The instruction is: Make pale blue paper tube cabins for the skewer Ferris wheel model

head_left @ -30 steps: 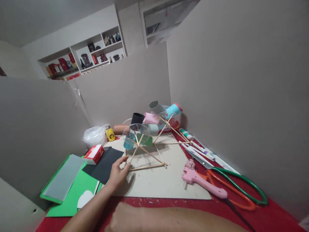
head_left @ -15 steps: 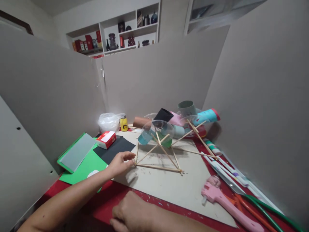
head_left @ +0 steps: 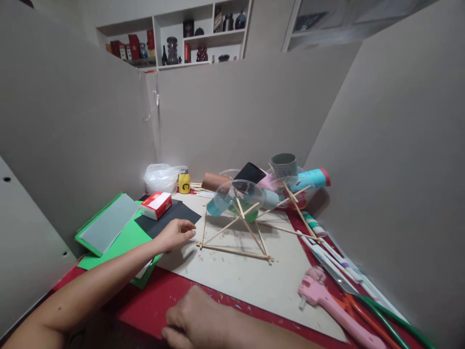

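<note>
My left hand (head_left: 175,235) hovers over the pale board (head_left: 232,286), just left of a frame of thin wooden sticks (head_left: 234,252). Its fingers are loosely bent and apart, with nothing between them, and a small gap separates them from the frame's near left corner. Sticks rise from the frame and cross under a clear plastic disc (head_left: 238,194). At the board's front edge is my right hand (head_left: 198,315), its back towards me and fingers curled under. Whatever it may hold is hidden. A pink glue gun (head_left: 334,305) lies to its right.
Green sheets (head_left: 119,254), black paper (head_left: 174,213) and a red-white box (head_left: 156,205) lie on the left. Cardboard tubes (head_left: 216,182), a yellow can (head_left: 184,182) and a plastic bag (head_left: 161,179) stand behind. Scissors (head_left: 378,310) and white rods (head_left: 337,264) line the right.
My left hand has drawn back left from the frame's corner, leaving a gap. My right hand stays closed near the board's front edge. The whole view has shifted slightly.
</note>
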Available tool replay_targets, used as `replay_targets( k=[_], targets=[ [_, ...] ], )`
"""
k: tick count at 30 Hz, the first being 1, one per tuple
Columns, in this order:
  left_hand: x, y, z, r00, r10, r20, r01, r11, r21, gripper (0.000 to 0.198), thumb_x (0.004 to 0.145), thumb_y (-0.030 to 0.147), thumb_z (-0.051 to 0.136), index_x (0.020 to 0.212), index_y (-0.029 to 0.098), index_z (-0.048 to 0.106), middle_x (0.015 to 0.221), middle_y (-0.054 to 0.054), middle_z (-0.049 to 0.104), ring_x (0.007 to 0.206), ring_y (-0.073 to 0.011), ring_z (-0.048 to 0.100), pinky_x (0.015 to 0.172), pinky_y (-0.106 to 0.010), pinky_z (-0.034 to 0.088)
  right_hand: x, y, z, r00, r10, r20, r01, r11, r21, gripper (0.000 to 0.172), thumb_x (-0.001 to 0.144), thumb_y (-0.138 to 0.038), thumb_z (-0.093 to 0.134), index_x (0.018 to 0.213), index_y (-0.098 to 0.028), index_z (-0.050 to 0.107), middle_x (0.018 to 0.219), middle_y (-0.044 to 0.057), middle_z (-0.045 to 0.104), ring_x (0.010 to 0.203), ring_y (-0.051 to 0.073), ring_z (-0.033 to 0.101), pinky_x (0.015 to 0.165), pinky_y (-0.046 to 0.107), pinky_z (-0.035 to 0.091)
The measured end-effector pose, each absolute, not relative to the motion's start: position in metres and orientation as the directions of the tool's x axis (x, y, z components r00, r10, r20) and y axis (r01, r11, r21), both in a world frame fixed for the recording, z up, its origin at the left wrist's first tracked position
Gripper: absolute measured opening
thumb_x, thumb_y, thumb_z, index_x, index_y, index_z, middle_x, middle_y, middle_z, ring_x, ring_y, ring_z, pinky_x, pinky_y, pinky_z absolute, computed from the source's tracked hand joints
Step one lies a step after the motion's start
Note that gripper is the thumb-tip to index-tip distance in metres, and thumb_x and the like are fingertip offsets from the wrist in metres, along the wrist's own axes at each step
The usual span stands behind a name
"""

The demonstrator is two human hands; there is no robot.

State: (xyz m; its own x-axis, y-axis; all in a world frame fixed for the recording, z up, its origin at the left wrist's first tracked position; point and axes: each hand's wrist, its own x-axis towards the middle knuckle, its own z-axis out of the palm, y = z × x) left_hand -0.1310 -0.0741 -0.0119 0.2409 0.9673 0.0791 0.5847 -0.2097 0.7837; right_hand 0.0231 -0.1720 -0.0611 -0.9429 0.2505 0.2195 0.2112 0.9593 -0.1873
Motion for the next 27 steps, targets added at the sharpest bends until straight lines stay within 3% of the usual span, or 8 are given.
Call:
replay_targets(
  k=[7, 16, 22, 27],
  targets=[
    [-0.129, -0.057, -0.014, 0.25, 0.963, 0.099, 0.661, -0.244, 0.709, 0.036, 0.077, 0.035, 0.052, 0.092, 0.01, 0.072, 0.082, -0.008, 0.072, 0.074, -0.0215, 0.063, 0.065, -0.027, 0.046, 0.023, -0.171, -0.054, -0.95, 0.262, 0.169, 0.234, 0.957, -0.172, 0.028, 0.085, -0.042, 0.054, 0.07, -0.022, 0.065, 0.053, -0.003, 0.067, 0.044, 0.013, 0.057, 0.042, 0.026, 0.024],
    [-0.123, -0.036, -0.015, 0.251, 0.962, 0.111, 0.666, -0.255, 0.701, 0.034, 0.074, 0.034, 0.053, 0.088, 0.011, 0.073, 0.08, -0.008, 0.072, 0.072, -0.0221, 0.063, 0.064, -0.027, 0.045, 0.022, -0.173, -0.043, -0.936, 0.296, 0.19, 0.267, 0.949, -0.165, 0.029, 0.086, -0.042, 0.053, 0.07, -0.021, 0.064, 0.054, -0.004, 0.067, 0.045, 0.012, 0.058, 0.041, 0.025, 0.026],
    [-0.128, -0.034, -0.013, 0.265, 0.956, 0.127, 0.663, -0.277, 0.696, 0.035, 0.074, 0.036, 0.052, 0.088, 0.011, 0.072, 0.081, -0.008, 0.072, 0.073, -0.0224, 0.062, 0.064, -0.027, 0.046, 0.057, -0.185, 0.007, -0.926, 0.228, 0.302, 0.204, 0.973, -0.111, 0.031, 0.089, -0.039, 0.05, 0.066, -0.021, 0.059, 0.055, -0.004, 0.064, 0.05, 0.012, 0.058, 0.042, 0.027, 0.026],
    [-0.133, -0.044, -0.012, 0.254, 0.961, 0.106, 0.663, -0.253, 0.704, 0.035, 0.074, 0.038, 0.053, 0.086, 0.012, 0.071, 0.078, -0.007, 0.071, 0.069, -0.0209, 0.061, 0.062, -0.027, 0.045, 0.12, -0.176, 0.054, -0.823, 0.353, 0.446, 0.337, 0.934, -0.118, 0.033, 0.092, -0.029, 0.045, 0.061, -0.021, 0.051, 0.05, -0.003, 0.053, 0.046, 0.011, 0.047, 0.047, 0.026, 0.029]
  ],
)
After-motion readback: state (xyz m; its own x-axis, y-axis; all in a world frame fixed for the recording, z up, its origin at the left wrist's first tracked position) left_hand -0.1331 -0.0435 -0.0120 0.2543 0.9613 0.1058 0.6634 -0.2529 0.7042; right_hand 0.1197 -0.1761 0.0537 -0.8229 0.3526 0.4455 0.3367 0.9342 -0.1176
